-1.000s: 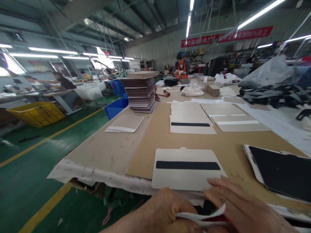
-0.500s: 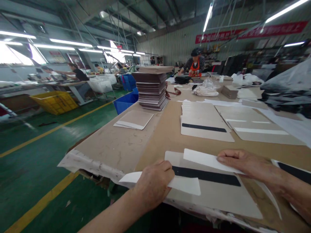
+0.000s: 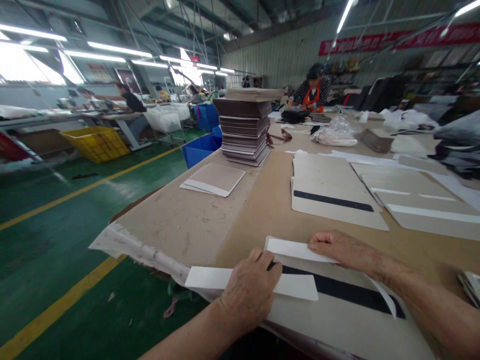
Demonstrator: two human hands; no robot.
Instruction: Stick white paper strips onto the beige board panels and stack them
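A beige panel (image 3: 348,320) with a black strip (image 3: 337,289) across it lies at the table's front edge. My left hand (image 3: 253,287) is closed on a white paper strip (image 3: 298,286), which sticks out on both sides of the fist, above the panel's left part. With thumb and fingers, my right hand (image 3: 330,247) pinches another white strip (image 3: 290,248) by its right part, over the panel's far edge. This strip's tail curls out below my right wrist and crosses the black strip's right end.
Farther back lie a stack of beige panels with a black band (image 3: 333,200) and panels with white strips (image 3: 431,212). A tall stack of dark boards (image 3: 243,130) stands beyond two small panels (image 3: 215,178). Across the table is a co-worker (image 3: 313,92).
My right hand has moved left with its white strip, now over the panel's far left edge. The left hand's strip lies flatter and straighter. The camera view has turned slightly.
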